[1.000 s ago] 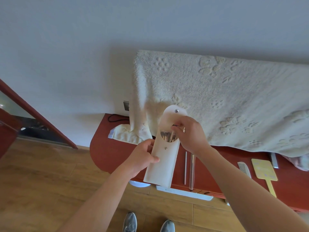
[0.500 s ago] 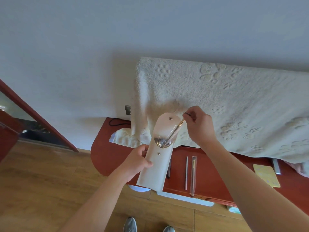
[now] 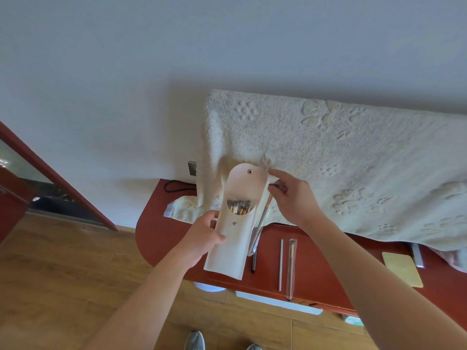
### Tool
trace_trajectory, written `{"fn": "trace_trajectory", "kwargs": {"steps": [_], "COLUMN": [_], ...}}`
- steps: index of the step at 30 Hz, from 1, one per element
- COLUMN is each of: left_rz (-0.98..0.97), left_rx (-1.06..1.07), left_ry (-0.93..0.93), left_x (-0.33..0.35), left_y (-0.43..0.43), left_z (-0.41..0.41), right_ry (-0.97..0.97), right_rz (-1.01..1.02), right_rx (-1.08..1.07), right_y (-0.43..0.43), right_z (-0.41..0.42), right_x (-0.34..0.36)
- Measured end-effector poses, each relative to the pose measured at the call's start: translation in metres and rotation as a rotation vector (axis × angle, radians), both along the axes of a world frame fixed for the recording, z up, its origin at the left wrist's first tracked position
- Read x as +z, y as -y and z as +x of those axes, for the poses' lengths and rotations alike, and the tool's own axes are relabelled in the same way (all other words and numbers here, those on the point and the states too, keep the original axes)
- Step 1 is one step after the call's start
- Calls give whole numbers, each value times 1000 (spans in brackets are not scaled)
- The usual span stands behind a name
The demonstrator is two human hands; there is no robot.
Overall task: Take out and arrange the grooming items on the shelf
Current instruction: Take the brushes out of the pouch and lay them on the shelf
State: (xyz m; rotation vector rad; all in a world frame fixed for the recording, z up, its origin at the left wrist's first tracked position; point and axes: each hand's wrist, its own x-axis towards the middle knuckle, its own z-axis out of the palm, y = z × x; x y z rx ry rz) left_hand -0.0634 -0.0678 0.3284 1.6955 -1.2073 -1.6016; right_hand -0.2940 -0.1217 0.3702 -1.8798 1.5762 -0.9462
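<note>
My left hand (image 3: 202, 238) grips a white pouch (image 3: 232, 246) by its left edge and holds it upright over the red shelf (image 3: 164, 223). Its flap is open and several brush handles (image 3: 240, 207) show in the mouth. My right hand (image 3: 293, 198) pinches the top of a thin brush in a clear sleeve (image 3: 261, 223), which hangs just right of the pouch, fully outside it. A dark stick (image 3: 254, 261), a silver rod (image 3: 281, 263) and a sleeved brush (image 3: 292, 269) lie side by side on the shelf.
A cream towel (image 3: 341, 160) hangs over the back of the shelf and the wall. A yellow card-like item (image 3: 401, 269) and a silver piece (image 3: 417, 256) lie at the right. Wooden floor, my shoes (image 3: 194, 341) and a red door frame (image 3: 58, 178) are below and left.
My right hand drew the thin sleeved brush up out of the pouch mouth and moved it to the pouch's right side. The left hand kept hold of the pouch.
</note>
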Motion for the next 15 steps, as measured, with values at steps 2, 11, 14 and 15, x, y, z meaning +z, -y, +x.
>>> {"fn": "trace_trajectory", "kwargs": {"steps": [2,11,14,15], "left_rz": [-6,-34,-47,-53], "left_rx": [0,34,62,70], "left_ry": [-10,-78,-132,-146], "left_x": [1,1,3,3], "left_y": [2,6,11,12], "left_z": [0,0,-1,-1], "right_ry": [0,-38,-45,-48], "right_rz": [23,22,36,37], "right_rx": [38,54,85,96], "right_y": [0,-1,-8,-10], "right_z": [1,-1,2,2], "right_x": [-2,-2,-5,-6]}}
